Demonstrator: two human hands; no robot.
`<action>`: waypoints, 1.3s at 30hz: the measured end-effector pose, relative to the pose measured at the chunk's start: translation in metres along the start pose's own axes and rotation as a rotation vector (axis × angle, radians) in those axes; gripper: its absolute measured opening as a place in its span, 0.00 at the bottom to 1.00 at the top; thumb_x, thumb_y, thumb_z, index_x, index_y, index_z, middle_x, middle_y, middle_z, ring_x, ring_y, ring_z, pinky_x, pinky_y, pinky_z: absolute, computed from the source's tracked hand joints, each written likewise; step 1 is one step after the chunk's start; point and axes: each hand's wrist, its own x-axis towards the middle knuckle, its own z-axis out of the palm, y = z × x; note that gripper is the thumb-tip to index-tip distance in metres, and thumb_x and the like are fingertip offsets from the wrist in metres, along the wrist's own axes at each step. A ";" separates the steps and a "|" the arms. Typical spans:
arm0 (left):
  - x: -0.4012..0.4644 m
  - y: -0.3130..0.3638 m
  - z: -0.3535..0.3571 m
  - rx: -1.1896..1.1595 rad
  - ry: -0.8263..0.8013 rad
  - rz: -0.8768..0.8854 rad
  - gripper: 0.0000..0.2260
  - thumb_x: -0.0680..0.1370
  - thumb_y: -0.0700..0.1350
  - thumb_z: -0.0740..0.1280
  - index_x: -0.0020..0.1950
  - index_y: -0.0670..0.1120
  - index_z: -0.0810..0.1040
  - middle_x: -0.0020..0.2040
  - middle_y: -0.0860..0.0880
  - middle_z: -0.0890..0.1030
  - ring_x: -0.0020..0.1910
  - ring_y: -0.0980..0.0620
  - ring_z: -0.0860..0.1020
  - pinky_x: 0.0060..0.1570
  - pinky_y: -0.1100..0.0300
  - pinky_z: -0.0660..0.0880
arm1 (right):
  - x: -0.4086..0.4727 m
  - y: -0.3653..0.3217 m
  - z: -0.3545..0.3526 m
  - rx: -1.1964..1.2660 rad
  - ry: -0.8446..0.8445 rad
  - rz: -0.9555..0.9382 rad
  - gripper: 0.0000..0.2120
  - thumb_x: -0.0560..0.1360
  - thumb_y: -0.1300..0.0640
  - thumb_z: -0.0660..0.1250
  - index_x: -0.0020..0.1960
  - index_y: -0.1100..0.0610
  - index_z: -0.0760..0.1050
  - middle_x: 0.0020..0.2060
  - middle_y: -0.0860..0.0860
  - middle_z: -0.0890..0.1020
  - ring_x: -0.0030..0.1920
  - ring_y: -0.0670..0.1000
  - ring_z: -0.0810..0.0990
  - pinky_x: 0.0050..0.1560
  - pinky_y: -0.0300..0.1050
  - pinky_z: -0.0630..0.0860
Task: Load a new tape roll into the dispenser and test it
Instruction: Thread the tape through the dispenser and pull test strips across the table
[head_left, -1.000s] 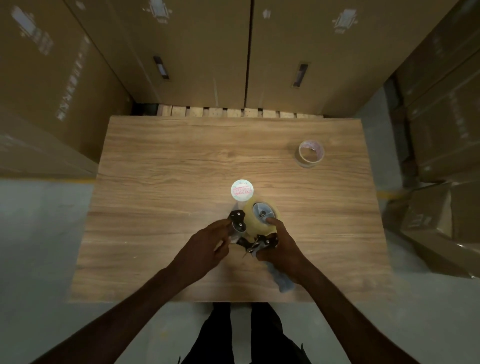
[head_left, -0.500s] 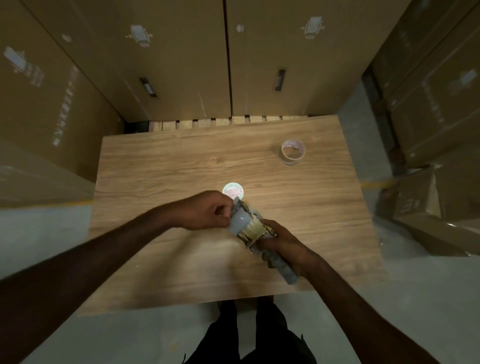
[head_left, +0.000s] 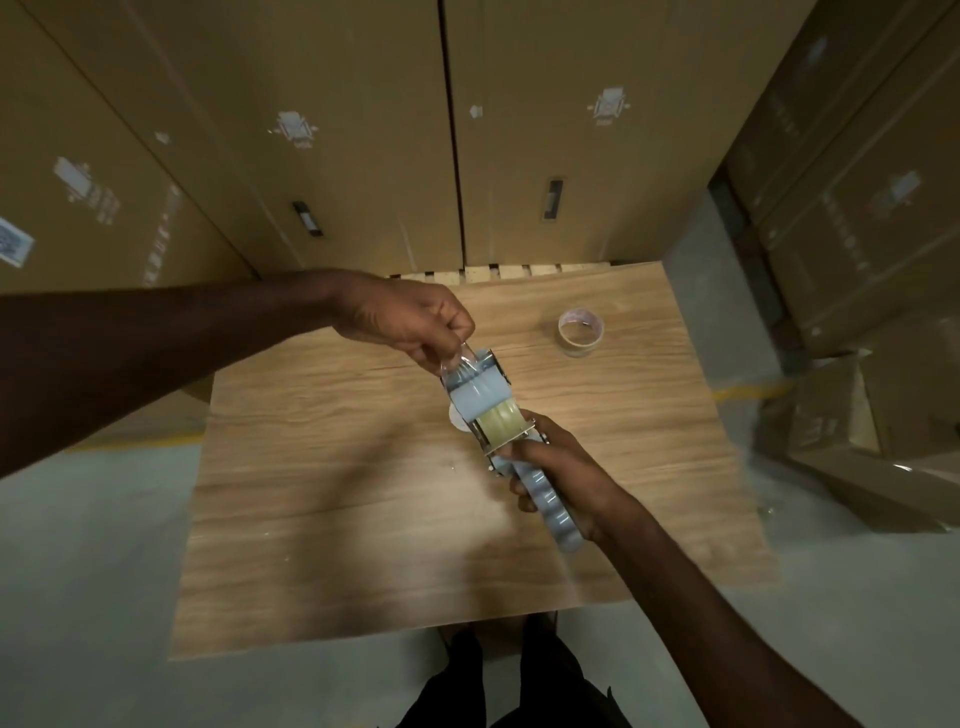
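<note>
Currently the tape dispenser (head_left: 485, 410) is being held above the wooden table (head_left: 363, 519), tilted, with its handle toward the person. The handle is being gripped by the right hand (head_left: 558, 470), fingers clenched around it. The yellowish tape roll (head_left: 501, 421) is being carried in the dispenser frame. The clear tape end (head_left: 457, 364) is being pinched at the dispenser's front by the left hand (head_left: 410, 319), fingers closed on it. An empty tape core (head_left: 581, 332) is lying well apart on the table's far right. Cardboard boxes (head_left: 571, 130) are standing behind the table.
</note>
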 end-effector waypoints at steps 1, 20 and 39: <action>-0.003 0.009 -0.004 0.012 0.012 0.000 0.07 0.75 0.39 0.68 0.39 0.44 0.73 0.46 0.41 0.73 0.48 0.45 0.73 0.53 0.56 0.78 | 0.000 -0.005 0.002 0.014 -0.007 -0.021 0.28 0.72 0.58 0.75 0.70 0.55 0.73 0.44 0.58 0.84 0.33 0.52 0.75 0.32 0.42 0.70; -0.043 0.093 -0.016 0.162 0.098 0.078 0.08 0.73 0.36 0.67 0.36 0.45 0.71 0.34 0.50 0.74 0.36 0.57 0.75 0.46 0.61 0.77 | -0.015 -0.069 0.033 0.014 0.076 -0.271 0.17 0.74 0.42 0.76 0.56 0.52 0.79 0.38 0.59 0.83 0.25 0.51 0.71 0.28 0.41 0.67; -0.045 0.087 -0.014 0.183 0.125 0.050 0.06 0.74 0.38 0.67 0.39 0.42 0.73 0.36 0.46 0.74 0.39 0.51 0.75 0.42 0.63 0.76 | -0.008 -0.059 0.037 0.044 0.096 -0.217 0.10 0.76 0.44 0.76 0.49 0.48 0.80 0.39 0.60 0.83 0.26 0.52 0.70 0.27 0.40 0.68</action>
